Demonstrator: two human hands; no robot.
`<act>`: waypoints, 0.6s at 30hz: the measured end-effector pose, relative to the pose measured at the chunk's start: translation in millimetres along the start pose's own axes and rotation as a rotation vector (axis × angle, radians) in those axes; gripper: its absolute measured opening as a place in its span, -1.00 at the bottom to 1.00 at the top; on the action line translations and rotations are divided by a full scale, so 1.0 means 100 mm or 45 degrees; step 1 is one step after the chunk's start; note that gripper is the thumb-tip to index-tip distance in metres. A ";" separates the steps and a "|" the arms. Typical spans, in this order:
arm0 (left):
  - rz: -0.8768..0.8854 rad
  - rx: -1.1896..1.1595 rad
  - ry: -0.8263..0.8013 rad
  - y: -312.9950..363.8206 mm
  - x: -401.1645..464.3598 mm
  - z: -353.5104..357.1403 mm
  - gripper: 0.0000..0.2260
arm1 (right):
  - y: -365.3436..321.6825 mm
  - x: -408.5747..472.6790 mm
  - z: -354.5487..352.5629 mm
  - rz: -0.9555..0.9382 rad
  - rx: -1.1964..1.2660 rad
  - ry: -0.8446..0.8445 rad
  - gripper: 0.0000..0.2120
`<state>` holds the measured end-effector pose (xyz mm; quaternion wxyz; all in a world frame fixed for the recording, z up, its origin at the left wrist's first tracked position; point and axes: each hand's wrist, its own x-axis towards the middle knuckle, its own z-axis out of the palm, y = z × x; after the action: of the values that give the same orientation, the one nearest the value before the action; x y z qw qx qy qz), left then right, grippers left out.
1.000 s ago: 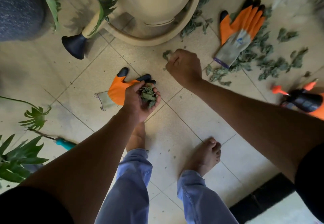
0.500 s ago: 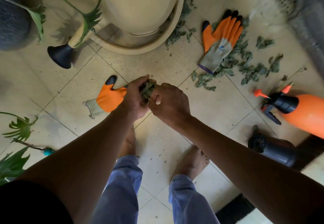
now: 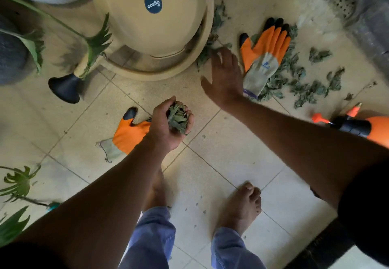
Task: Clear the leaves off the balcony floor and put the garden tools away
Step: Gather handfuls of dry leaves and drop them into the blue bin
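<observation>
Keep your left hand (image 3: 168,125) cupped round its wad (image 3: 177,118) (palm up) while your right hand (image 3: 225,77), fingers spread, rakes the leaves (image 3: 207,55) beside the pot (image 3: 151,24) together first.

Dry green leaves (image 3: 309,87) lie scattered on the tiles around an orange glove (image 3: 265,52); a sprayer (image 3: 366,127) lies nearby

Pale beige tiled floor (image 3: 221,163), thin dark grout lines, dusty. Round perforated drain cover (image 3: 342,0) top right. Dark threshold strip (image 3: 320,249) bottom right. Soft daylight, faint shadows.
</observation>
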<state>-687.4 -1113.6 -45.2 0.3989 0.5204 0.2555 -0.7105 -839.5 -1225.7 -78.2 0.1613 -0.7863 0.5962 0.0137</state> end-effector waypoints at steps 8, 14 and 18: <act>-0.033 0.062 -0.033 0.05 0.07 0.00 -0.71 | 0.05 0.55 0.11 -0.158 -0.086 -0.110 -0.11; -0.020 0.062 -0.027 0.04 0.03 0.01 -0.69 | -0.16 0.45 0.09 -0.346 -0.193 -0.084 -0.45; -0.022 0.062 -0.019 -0.03 -0.01 0.02 -0.67 | -0.20 0.33 -0.01 -0.399 -0.323 -0.177 -0.57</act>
<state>-690.6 -1113.4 -43.9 0.3819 0.5225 0.2394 -0.7237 -811.0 -1252.2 -79.8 0.1019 -0.8806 0.4476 0.1176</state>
